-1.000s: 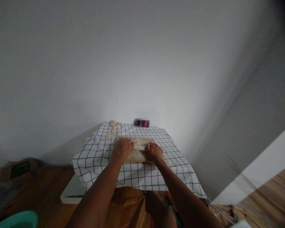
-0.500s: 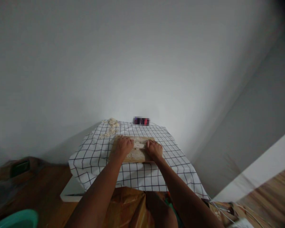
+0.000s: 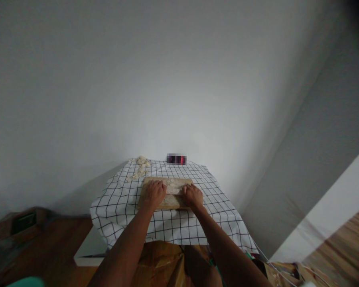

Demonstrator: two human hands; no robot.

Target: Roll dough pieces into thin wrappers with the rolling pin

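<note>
Pale floury strip [image 3: 174, 189] lay crosswise on the wooden board [image 3: 171, 205], in the gap between the two hands. Couldn't tell from where I stood whether it was dough or a floured tool. A dark line ran along its near side, and the board around it was dusted pale.

Left hand [image 3: 155, 192] sat at the strip's left end, right hand [image 3: 193, 194] at its right end, both palm down, knuckles up, well inside the board's width. Fingers were curled in, a narrow shape on both. What was under the palms was hidden, so couldn't tell if either one was actually gripped round the strip or just pressing on it. Both forearms reached in from the near side.

Board was flat on a white cloth [image 3: 179, 233] with a black grid, which hung over the near edge. Beyond the board's far left corner, loose pale scraps [image 3: 141, 169] trailed back in a heap on the cloth. At the far edge, near the wall [image 3: 179, 87], stood a small dark and red item [image 3: 176, 159], pixelated, no detail readable.

Lower left: white panel [image 3: 89, 245] sticking out under the cloth, an open box [image 3: 24, 223] on the floor by the wall, part of a turquoise rim [image 3: 28, 282]. Lower right: a thin white cable [image 3: 266, 259] beside clutter
</note>
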